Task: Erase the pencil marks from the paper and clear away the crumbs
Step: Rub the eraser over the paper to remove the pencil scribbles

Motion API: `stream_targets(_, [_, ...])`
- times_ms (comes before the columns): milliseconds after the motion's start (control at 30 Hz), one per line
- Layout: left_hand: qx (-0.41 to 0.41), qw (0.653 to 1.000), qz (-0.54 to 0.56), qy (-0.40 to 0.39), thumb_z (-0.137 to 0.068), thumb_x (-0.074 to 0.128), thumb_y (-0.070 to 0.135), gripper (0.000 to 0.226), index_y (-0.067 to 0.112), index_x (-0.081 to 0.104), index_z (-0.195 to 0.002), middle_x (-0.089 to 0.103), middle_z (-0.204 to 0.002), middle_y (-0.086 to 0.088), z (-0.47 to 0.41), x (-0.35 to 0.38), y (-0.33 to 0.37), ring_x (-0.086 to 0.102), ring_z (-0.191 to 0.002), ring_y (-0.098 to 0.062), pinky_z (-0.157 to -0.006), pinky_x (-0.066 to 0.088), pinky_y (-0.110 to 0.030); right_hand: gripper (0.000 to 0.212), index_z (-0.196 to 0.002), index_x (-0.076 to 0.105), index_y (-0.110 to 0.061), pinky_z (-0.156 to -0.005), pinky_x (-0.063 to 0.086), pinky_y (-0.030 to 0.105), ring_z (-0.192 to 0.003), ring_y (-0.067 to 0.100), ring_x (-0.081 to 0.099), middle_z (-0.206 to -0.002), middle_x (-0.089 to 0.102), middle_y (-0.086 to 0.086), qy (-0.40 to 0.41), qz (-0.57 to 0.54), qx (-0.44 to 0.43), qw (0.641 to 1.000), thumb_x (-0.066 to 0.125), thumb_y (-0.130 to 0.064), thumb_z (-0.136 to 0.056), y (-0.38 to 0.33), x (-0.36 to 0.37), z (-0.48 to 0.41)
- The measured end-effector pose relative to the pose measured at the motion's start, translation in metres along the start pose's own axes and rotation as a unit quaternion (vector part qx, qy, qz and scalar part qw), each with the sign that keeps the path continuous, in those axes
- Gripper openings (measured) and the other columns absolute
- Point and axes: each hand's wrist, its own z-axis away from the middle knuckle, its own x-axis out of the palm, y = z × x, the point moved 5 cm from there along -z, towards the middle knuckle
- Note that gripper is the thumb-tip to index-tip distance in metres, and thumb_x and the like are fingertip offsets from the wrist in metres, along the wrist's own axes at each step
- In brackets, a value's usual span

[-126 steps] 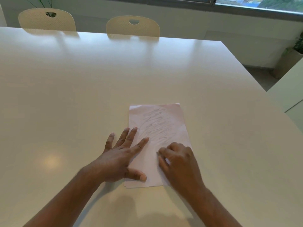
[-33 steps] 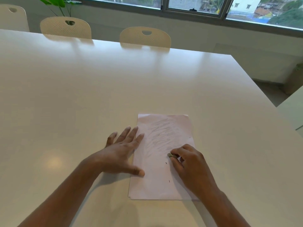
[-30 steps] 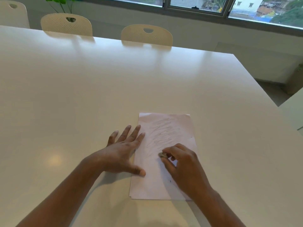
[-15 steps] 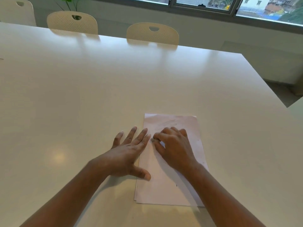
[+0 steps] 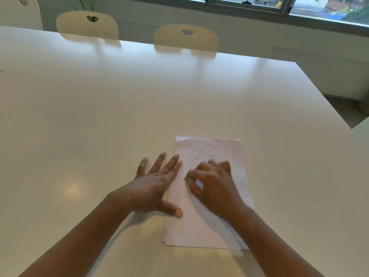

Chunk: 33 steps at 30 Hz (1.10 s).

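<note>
A white sheet of paper lies on the table in front of me, with faint grey pencil scribbles across its upper half. My left hand lies flat with straight fingers, pressing the paper's left edge down. My right hand is curled over the middle of the sheet and pinches a small grey eraser, whose tip shows at my fingertips; the hand is blurred. A few dark crumbs dot the lower part of the paper.
The large white table stretches far ahead and to both sides. Cream chairs stand along its far edge, with a plant behind them. The table's right edge drops to the floor.
My right hand rubbed the eraser up to the sheet's upper left, then back down toward the middle. The left hand stayed pressed on the edge. My view drifted left.
</note>
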Motion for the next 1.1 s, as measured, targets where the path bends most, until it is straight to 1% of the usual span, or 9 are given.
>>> stream_targets(67, [0.000,1.000,0.002,-0.002,-0.073,0.059,0.093,0.141,0.032,-0.036,-0.157,-0.051,-0.157,0.019,0.000,0.000,0.000,-0.055,-0.140,-0.009,-0.118,-0.032,-0.057,0.022,-0.106,0.074,-0.038,-0.081,0.032,0.036,-0.086,0.004,0.052,-0.096,0.069,-0.018,-0.026,-0.033,-0.048,0.998,0.055,-0.048,-0.103,-0.017,0.000,0.022])
stream_targets(133, [-0.001,1.000,0.002,-0.003,-0.073,0.059,0.093,0.140,0.033,-0.036,-0.157,-0.051,-0.157,0.020,-0.001,0.000,-0.001,-0.055,-0.140,-0.008,-0.118,-0.032,-0.057,0.022,-0.108,0.074,-0.039,-0.080,0.031,0.036,-0.085,0.004,0.051,-0.096,0.069,-0.019,-0.027,-0.016,-0.062,0.998,0.056,-0.050,-0.103,-0.015,0.000,0.026])
stream_targets(233, [0.000,1.000,-0.002,-0.005,-0.070,0.058,0.096,0.143,0.032,-0.036,-0.157,-0.050,-0.157,0.020,-0.001,0.000,-0.001,-0.054,-0.141,-0.008,-0.118,-0.032,-0.057,0.020,-0.097,0.076,-0.037,-0.078,0.028,0.039,-0.085,0.011,0.056,-0.089,0.070,-0.016,0.033,0.045,0.004,0.998,0.058,-0.046,-0.099,0.015,-0.005,0.007])
stream_targets(333, [-0.002,1.000,0.001,-0.004,-0.070,0.058,0.096,0.142,0.032,-0.035,-0.158,-0.049,-0.158,0.020,0.000,-0.001,0.000,-0.053,-0.141,-0.009,-0.119,-0.031,-0.057,0.022,-0.086,0.076,-0.033,-0.077,0.027,0.039,-0.085,0.015,0.060,-0.084,0.070,-0.013,0.060,0.045,0.077,0.994,0.058,-0.041,-0.097,0.030,-0.011,-0.005])
stream_targets(533, [0.001,1.000,-0.001,-0.005,-0.073,0.058,0.094,0.140,0.033,-0.037,-0.156,-0.051,-0.157,0.020,0.000,0.000,0.000,-0.055,-0.140,-0.008,-0.119,-0.030,-0.058,0.016,-0.098,0.074,-0.038,-0.078,0.028,0.038,-0.084,0.008,0.053,-0.089,0.068,-0.017,-0.011,0.002,-0.054,0.998,0.061,-0.048,-0.099,-0.022,-0.002,0.033])
stream_targets(733, [0.002,1.000,0.000,-0.002,-0.070,0.057,0.096,0.142,0.032,-0.034,-0.158,-0.048,-0.159,0.019,0.000,0.000,-0.001,-0.053,-0.142,-0.010,-0.119,-0.031,-0.058,0.020,-0.083,0.075,-0.033,-0.076,0.026,0.038,-0.082,0.015,0.060,-0.081,0.069,-0.013,0.071,0.051,0.089,0.992,0.061,-0.041,-0.095,0.032,-0.017,0.004])
stream_targets(933, [0.001,1.000,-0.006,-0.004,-0.072,0.057,0.095,0.141,0.033,-0.037,-0.156,-0.051,-0.157,0.020,-0.001,0.001,-0.001,-0.054,-0.141,-0.009,-0.119,-0.030,-0.058,0.015,-0.098,0.075,-0.038,-0.078,0.031,0.040,-0.083,0.008,0.054,-0.090,0.070,-0.018,-0.007,0.001,-0.061,0.998,0.062,-0.045,-0.098,-0.018,-0.003,0.030])
stream_targets(1000, [0.000,1.000,-0.003,-0.006,-0.072,0.057,0.094,0.141,0.031,-0.035,-0.157,-0.050,-0.158,0.019,0.000,0.000,0.000,-0.053,-0.142,-0.010,-0.119,-0.031,-0.058,0.015,-0.095,0.076,-0.039,-0.077,0.030,0.040,-0.084,0.011,0.057,-0.088,0.071,-0.017,0.022,0.021,-0.027,0.999,0.062,-0.045,-0.096,0.005,-0.005,0.014])
stream_targets(1100, [0.000,1.000,-0.002,-0.002,-0.072,0.058,0.094,0.141,0.031,-0.034,-0.159,-0.048,-0.159,0.018,0.001,-0.001,0.000,-0.053,-0.142,-0.011,-0.119,-0.031,-0.058,0.021,-0.085,0.075,-0.034,-0.076,0.026,0.039,-0.086,0.015,0.060,-0.083,0.070,-0.013,0.058,0.051,0.084,0.993,0.058,-0.042,-0.095,0.039,-0.012,-0.011])
